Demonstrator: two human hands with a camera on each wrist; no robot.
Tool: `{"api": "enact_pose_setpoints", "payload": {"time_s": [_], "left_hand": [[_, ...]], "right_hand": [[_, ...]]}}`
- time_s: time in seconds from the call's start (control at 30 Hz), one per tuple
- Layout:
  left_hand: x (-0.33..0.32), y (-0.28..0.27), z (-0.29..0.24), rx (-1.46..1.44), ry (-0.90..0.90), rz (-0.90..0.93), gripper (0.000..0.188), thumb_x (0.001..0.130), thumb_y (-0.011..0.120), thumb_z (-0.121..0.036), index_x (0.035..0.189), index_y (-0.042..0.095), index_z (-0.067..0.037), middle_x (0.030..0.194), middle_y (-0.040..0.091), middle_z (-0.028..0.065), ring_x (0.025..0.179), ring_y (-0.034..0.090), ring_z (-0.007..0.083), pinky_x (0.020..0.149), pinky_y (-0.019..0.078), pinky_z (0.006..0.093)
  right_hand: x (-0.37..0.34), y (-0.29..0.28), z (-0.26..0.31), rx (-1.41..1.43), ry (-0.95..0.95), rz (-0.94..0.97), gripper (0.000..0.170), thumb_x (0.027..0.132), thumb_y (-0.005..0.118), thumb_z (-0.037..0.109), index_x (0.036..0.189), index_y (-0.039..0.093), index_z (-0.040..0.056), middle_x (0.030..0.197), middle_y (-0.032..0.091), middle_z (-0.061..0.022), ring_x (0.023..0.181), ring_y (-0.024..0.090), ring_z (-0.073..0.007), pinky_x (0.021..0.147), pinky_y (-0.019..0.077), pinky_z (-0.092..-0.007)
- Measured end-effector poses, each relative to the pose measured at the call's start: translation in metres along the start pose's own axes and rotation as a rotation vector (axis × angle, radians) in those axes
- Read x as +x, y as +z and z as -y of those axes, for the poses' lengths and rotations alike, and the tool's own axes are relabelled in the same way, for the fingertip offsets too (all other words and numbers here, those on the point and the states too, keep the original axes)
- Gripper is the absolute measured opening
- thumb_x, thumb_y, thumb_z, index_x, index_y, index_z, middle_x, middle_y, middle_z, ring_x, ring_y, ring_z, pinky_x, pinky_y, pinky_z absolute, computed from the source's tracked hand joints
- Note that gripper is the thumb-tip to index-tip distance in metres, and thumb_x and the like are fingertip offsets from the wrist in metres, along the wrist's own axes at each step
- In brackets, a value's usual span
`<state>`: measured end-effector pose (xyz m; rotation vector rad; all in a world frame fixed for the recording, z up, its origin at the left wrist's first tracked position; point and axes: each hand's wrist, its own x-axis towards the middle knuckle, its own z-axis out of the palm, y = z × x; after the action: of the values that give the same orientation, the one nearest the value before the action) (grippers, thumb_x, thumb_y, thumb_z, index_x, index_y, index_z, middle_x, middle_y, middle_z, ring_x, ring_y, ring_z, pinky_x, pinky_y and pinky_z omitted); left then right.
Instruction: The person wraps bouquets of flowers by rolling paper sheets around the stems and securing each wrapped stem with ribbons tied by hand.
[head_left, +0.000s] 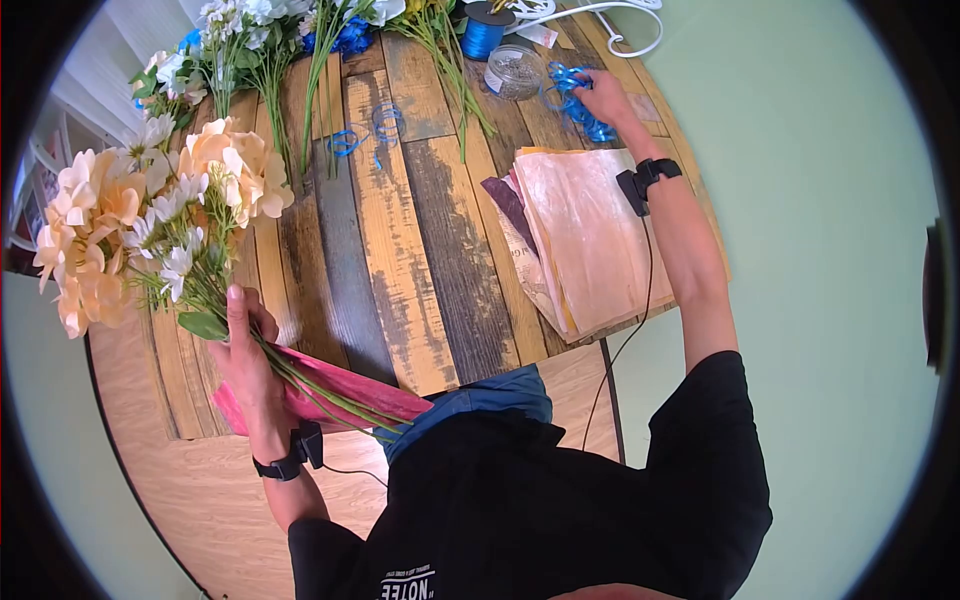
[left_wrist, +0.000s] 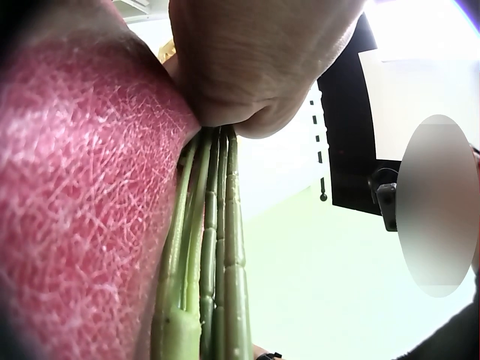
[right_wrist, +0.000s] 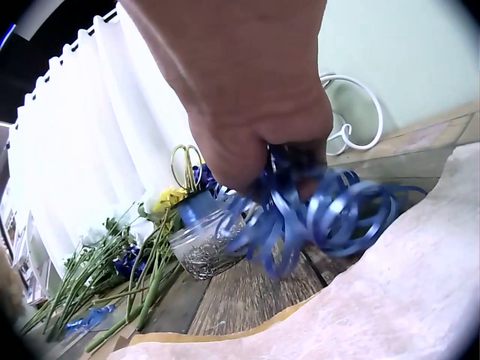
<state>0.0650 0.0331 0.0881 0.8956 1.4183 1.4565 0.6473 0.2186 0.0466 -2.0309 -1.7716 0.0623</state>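
Note:
My left hand grips a bouquet of peach and white flowers by its green stems, at the table's left front edge. The thumb lies up along the stems. Pink wrapping paper with a fine fibre texture lies against the stems below that hand and fills the left side of the left wrist view. At the far right of the table, my right hand pinches a bunch of curled blue ribbon. Loops of it spill out below the fingers, whose tips are mostly hidden.
Stacked wrapping paper sheets lie at the table's right. Behind are a clear tub of small metal pieces, a blue ribbon spool and gold-handled scissors. More flowers line the back. Loose blue ribbon lies mid-table.

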Motion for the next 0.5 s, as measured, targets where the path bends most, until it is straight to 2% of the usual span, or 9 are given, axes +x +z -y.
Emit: {"api": "enact_pose_setpoints", "payload": {"time_s": [0.07,0.17,0.3,0.37,0.5], "left_hand": [[0.002,-0.003,0.003,0.003,-0.012,0.010,0.032,0.099,0.066,-0.031,0.079,0.053,-0.010,0.062,0.044,-0.0037,0.048,0.035,0.0055,0.044,0.0203,0.0249],[0.002,-0.004,0.004,-0.002,-0.020,0.037,0.031,0.100,0.065,-0.030,0.079,0.053,-0.010,0.062,0.043,-0.0039,0.048,0.035,0.0054,0.044,0.0201,0.0249],[-0.005,0.004,0.000,-0.013,-0.006,0.041,0.030,0.101,0.064,-0.028,0.080,0.052,-0.009,0.064,0.043,-0.0033,0.049,0.035,0.0056,0.044,0.0217,0.0247],[-0.006,0.003,0.000,-0.020,0.002,0.037,0.031,0.100,0.065,-0.030,0.080,0.053,-0.009,0.062,0.043,-0.0039,0.049,0.035,0.0054,0.044,0.0206,0.0245],[-0.003,-0.004,0.001,-0.050,0.003,0.051,0.031,0.100,0.065,-0.030,0.080,0.054,-0.009,0.062,0.043,-0.0038,0.048,0.035,0.0056,0.044,0.0212,0.0244]], "right_hand": [[-0.001,-0.007,0.003,-0.130,-0.023,0.221,0.030,0.082,0.074,0.022,0.108,0.075,0.0067,0.100,0.073,-0.0204,0.093,0.070,-0.0363,0.086,0.0543,-0.0433],[-0.003,-0.023,0.009,-0.092,-0.112,0.259,0.035,0.082,0.075,0.023,0.113,0.073,0.0074,0.104,0.073,-0.0194,0.097,0.069,-0.0345,0.088,0.0537,-0.0419],[-0.004,-0.047,0.022,-0.108,-0.068,0.288,0.039,0.083,0.076,0.025,0.119,0.072,0.0082,0.108,0.073,-0.0181,0.100,0.069,-0.0327,0.090,0.0531,-0.0402],[0.003,-0.056,0.021,-0.025,-0.142,0.284,0.041,0.086,0.075,0.022,0.122,0.070,0.0033,0.103,0.074,-0.0158,0.093,0.069,-0.0247,0.086,0.0540,-0.0379],[0.004,-0.084,0.037,-0.088,-0.134,0.304,0.041,0.087,0.074,0.023,0.122,0.069,0.0013,0.105,0.074,-0.0164,0.092,0.070,-0.0250,0.086,0.0543,-0.0376]]}}
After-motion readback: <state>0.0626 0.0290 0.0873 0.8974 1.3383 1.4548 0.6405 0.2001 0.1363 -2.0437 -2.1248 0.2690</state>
